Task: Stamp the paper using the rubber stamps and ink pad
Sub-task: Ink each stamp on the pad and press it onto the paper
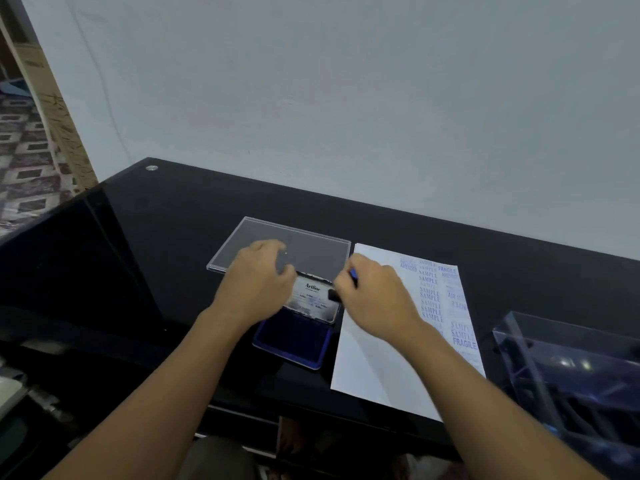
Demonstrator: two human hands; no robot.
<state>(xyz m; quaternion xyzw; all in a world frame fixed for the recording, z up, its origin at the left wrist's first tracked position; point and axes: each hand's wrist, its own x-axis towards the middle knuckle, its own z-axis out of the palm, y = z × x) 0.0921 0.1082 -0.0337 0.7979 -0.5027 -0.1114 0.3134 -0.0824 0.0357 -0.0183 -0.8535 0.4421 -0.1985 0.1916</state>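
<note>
A blue ink pad (294, 344) lies open on the black desk, its Artline-labelled lid (313, 296) tilted up at the back. My left hand (256, 285) hovers blurred over the lid's left edge with fingers loosely curled, holding nothing I can see. My right hand (374, 299) grips a small rubber stamp (346, 284) with a blue top and dark base, just right of the lid. A white paper (374, 368) lies to the right of the pad, with several blue SAMPLE, FRAGILE and AMENDED prints down its right side.
A clear plastic lid (304, 244) lies flat behind the ink pad. A clear box (571, 375) holding several dark stamps stands at the right edge. The glossy desk (138, 254) meets a white wall behind. Patterned floor shows at the left.
</note>
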